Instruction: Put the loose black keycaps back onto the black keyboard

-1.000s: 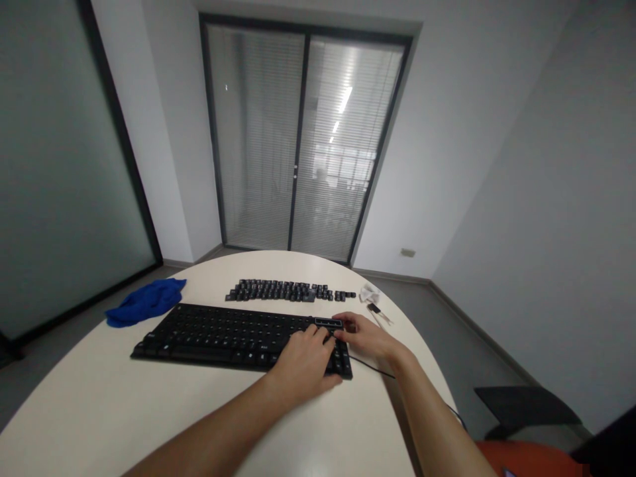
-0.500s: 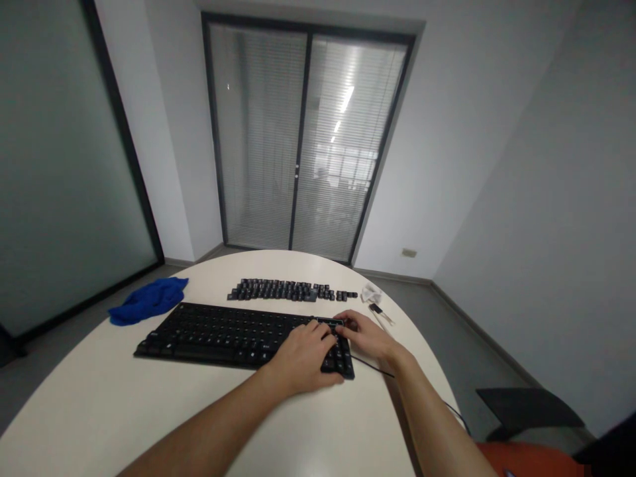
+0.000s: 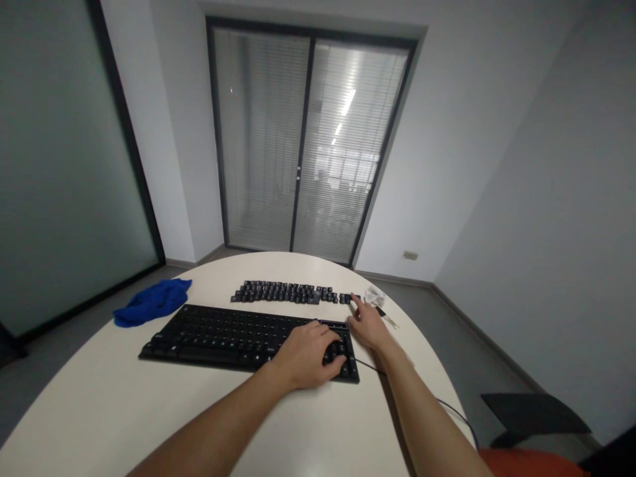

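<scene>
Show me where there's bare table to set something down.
Bare tabletop: the broad near-left stretch between keyboard, left forearm and table edge; also the strip beyond the loose keycaps, up to the far edge. Crowded: the right side, with right hand, white wad and cable.

A flat black keyboard [image 3: 223, 331] lies keys-up across the middle of the pale table [image 3: 99, 397], while loose black keycaps [image 3: 278, 291] sit in tight staggered rows nearer its curved far edge.
</scene>
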`<act>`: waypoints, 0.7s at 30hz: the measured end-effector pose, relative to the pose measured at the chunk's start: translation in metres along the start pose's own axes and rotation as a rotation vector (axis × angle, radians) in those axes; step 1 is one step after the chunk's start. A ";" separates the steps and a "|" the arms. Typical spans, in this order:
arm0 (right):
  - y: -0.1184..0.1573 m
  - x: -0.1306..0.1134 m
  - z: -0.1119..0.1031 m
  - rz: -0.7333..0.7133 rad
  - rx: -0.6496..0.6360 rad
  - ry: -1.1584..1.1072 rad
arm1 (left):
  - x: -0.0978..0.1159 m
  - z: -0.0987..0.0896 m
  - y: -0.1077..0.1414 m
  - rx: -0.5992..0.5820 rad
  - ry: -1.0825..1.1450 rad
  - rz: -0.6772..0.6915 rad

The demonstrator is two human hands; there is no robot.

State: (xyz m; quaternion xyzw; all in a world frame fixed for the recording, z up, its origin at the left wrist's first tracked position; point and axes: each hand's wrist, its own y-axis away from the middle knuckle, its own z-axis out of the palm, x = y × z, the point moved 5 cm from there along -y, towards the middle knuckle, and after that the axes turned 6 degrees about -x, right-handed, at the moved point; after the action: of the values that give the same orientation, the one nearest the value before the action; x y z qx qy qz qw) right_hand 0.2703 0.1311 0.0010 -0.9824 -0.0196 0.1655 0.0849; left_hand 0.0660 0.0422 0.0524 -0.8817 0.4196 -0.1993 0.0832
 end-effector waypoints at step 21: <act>0.006 -0.007 -0.005 0.018 0.071 0.033 | -0.004 0.000 0.000 0.038 0.099 -0.077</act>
State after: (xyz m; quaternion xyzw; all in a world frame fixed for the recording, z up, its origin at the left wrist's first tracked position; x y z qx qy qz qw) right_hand 0.2652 0.1241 0.0072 -0.9815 -0.0033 0.1508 0.1182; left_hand 0.0639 0.0457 0.0515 -0.8845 0.3852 -0.2534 0.0716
